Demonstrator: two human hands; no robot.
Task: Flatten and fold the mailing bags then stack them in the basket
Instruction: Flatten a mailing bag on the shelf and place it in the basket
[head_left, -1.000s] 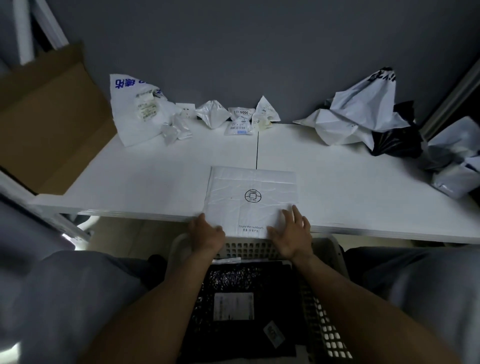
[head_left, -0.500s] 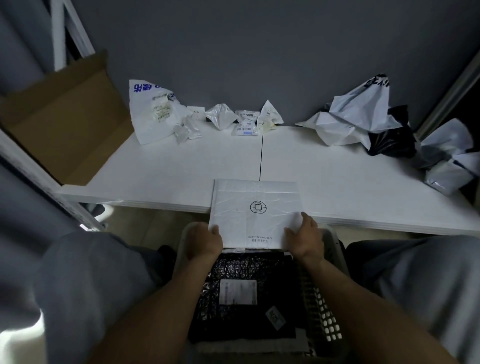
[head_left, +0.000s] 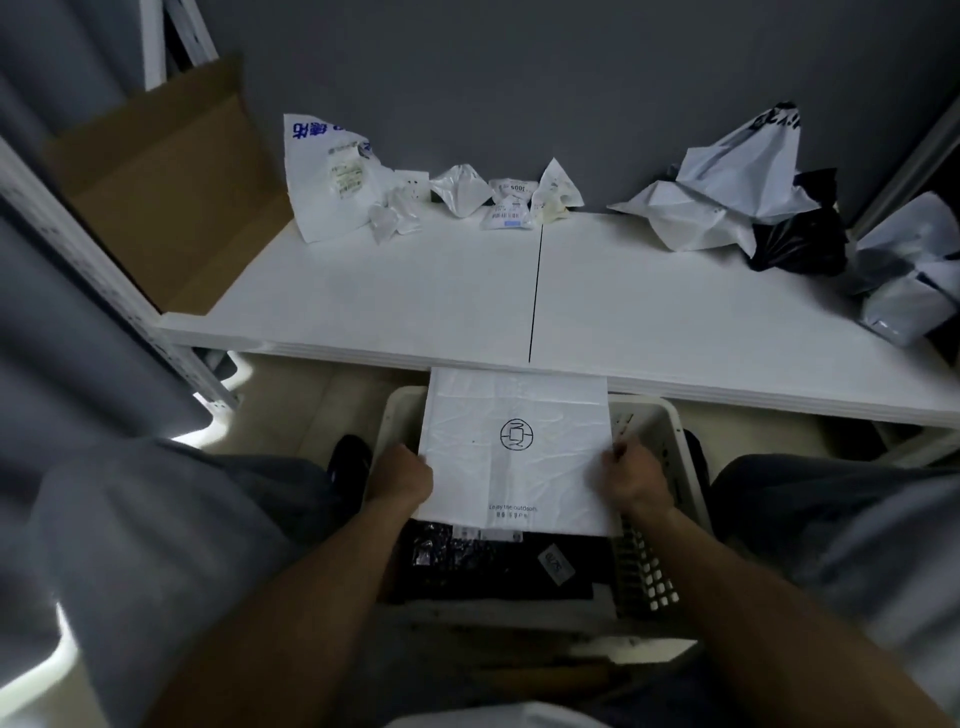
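Holding folded white bag (head_left: 514, 452) flat over basket (head_left: 670, 431), far edge lining up with near edge of desk (head_left: 415, 301). Left hand (head_left: 402, 475) gripping bag's left edge, right hand (head_left: 631, 475) pinching its right edge, fingers curled onto the film. Hanging above black bag (head_left: 493, 564) already lying in basket. Looking light, thin, soft, slick; probably sagging or unfolding if gripped one-sided. Taking both side edges around mid-length and keeping it level seeming safest. Lying at far side of desk: crumpled bags (head_left: 727, 202).
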